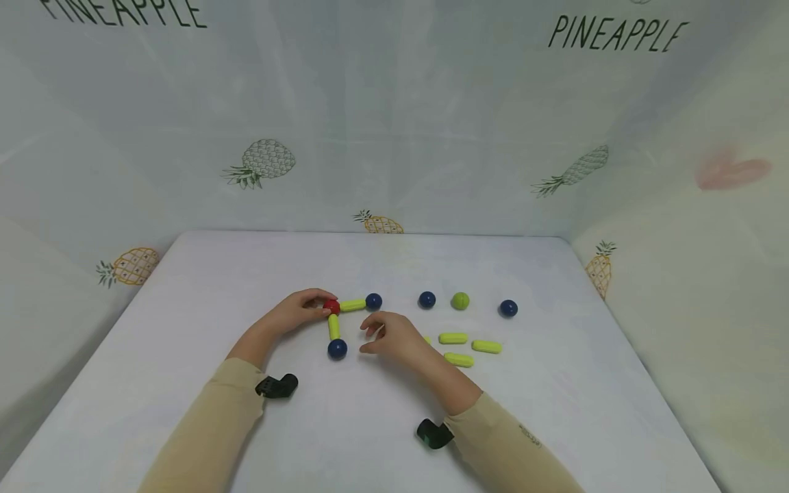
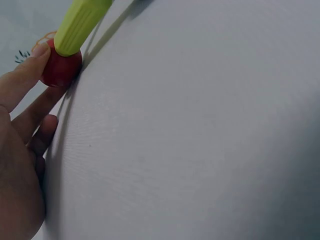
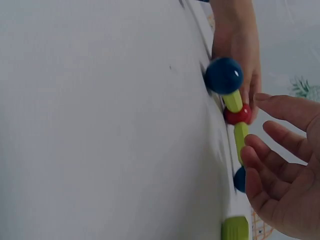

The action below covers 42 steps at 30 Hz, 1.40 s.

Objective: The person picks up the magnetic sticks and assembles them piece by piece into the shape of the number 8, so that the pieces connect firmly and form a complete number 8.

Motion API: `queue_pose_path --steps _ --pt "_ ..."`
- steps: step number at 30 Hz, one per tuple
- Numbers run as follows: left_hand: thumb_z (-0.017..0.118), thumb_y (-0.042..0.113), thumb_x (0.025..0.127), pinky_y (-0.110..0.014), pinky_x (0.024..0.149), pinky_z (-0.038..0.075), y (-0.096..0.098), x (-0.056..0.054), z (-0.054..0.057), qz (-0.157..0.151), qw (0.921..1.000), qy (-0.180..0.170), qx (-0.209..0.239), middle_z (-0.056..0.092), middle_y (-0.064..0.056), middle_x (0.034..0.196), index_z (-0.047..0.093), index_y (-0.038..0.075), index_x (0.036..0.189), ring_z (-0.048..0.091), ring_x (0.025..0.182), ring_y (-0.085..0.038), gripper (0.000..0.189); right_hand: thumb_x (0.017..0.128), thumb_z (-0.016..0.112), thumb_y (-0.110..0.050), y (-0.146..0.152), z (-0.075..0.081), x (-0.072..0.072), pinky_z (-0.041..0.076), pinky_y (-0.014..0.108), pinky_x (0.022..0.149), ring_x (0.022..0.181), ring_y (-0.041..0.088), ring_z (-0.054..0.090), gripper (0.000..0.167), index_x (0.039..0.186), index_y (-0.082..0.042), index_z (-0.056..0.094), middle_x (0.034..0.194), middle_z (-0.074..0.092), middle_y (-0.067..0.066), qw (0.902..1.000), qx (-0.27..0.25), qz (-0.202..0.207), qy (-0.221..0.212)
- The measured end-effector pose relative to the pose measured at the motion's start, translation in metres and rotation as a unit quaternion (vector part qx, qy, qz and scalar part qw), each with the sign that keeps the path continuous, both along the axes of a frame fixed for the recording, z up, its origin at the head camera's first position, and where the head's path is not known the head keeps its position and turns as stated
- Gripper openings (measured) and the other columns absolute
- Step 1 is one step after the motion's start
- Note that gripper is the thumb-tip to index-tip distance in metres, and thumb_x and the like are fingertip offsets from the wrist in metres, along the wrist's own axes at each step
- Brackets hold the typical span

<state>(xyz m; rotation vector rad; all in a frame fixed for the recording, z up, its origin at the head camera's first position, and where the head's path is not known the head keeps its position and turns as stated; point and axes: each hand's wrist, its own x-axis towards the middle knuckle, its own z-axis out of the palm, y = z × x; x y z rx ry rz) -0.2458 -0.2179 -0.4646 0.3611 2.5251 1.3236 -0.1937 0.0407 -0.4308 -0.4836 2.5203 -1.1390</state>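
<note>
My left hand (image 1: 303,308) pinches a red ball (image 1: 331,307) between thumb and fingers. From that ball two yellow-green rods run out, one rod (image 1: 353,305) toward the right and one rod (image 1: 334,326) toward me. A blue ball (image 1: 373,302) caps the right-hand rod, and another blue ball (image 1: 337,349) caps the near one. Just right of this joined piece hovers my right hand (image 1: 394,335), its fingers loosely bent and apart, holding nothing. In the left wrist view the thumb presses the red ball (image 2: 62,69) beside the rod (image 2: 82,25).
On the table (image 1: 345,438), farther right, lie a blue ball (image 1: 427,300), a green ball (image 1: 460,300) and another blue ball (image 1: 508,308). Several loose yellow-green rods (image 1: 453,338) lie nearer me, one partly behind my right hand. A printed curtain (image 1: 394,103) hangs behind.
</note>
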Motion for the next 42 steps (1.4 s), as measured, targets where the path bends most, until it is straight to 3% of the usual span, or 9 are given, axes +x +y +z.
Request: queue_pose_path --steps 8,16,23,35,42 --pt "0.067 0.028 0.094 -0.048 0.096 0.035 0.003 -0.005 0.002 -0.020 0.9996 0.008 -0.016 0.058 -0.009 0.125 0.065 0.016 0.126 0.046 0.108 -0.029 0.035 0.077 0.083 -0.015 0.024 0.004 0.000 0.045 0.035 0.087 0.095 0.018 0.055 0.034 0.108 -0.011 0.069 0.096 0.065 -0.001 0.9995 0.010 -0.025 0.015" --pt "0.066 0.026 0.094 -0.048 0.096 0.035 0.007 -0.012 0.005 -0.028 0.9991 0.010 -0.029 0.057 -0.009 0.123 0.064 0.016 0.128 0.046 0.108 -0.029 0.035 0.077 0.084 -0.014 0.042 0.006 -0.001 0.044 0.040 0.092 0.103 0.023 0.055 0.034 0.107 -0.012 0.069 0.102 0.065 0.001 0.9987 0.027 -0.039 0.021" --pt "0.066 0.029 0.095 -0.055 0.106 0.029 0.013 -0.016 0.007 -0.035 0.9990 0.001 -0.029 0.053 -0.012 0.136 0.063 0.015 0.130 0.043 0.124 -0.034 0.038 0.075 0.084 -0.011 0.056 0.003 -0.002 0.044 0.040 0.092 0.102 0.023 0.055 0.033 0.105 -0.012 0.069 0.100 0.064 0.001 0.9981 0.038 -0.043 0.021" --pt "0.067 0.030 0.093 -0.055 0.106 0.029 0.016 -0.025 0.006 -0.034 0.9989 -0.018 -0.026 0.053 -0.012 0.136 0.062 0.015 0.130 0.042 0.124 -0.033 0.040 0.075 0.084 -0.009 0.071 -0.003 -0.005 0.047 0.034 0.081 0.088 0.017 0.054 0.032 0.102 -0.013 0.068 0.095 0.062 -0.003 0.9973 0.063 -0.035 0.015" --pt "0.069 0.032 0.092 -0.054 0.106 0.030 0.021 -0.024 0.006 -0.023 0.9992 -0.016 -0.027 0.053 -0.013 0.133 0.062 0.014 0.131 0.042 0.121 -0.032 0.043 0.075 0.083 -0.005 0.075 -0.006 -0.005 0.046 0.033 0.078 0.084 0.016 0.053 0.029 0.099 -0.013 0.068 0.092 0.061 -0.004 0.9972 0.065 -0.036 0.013"
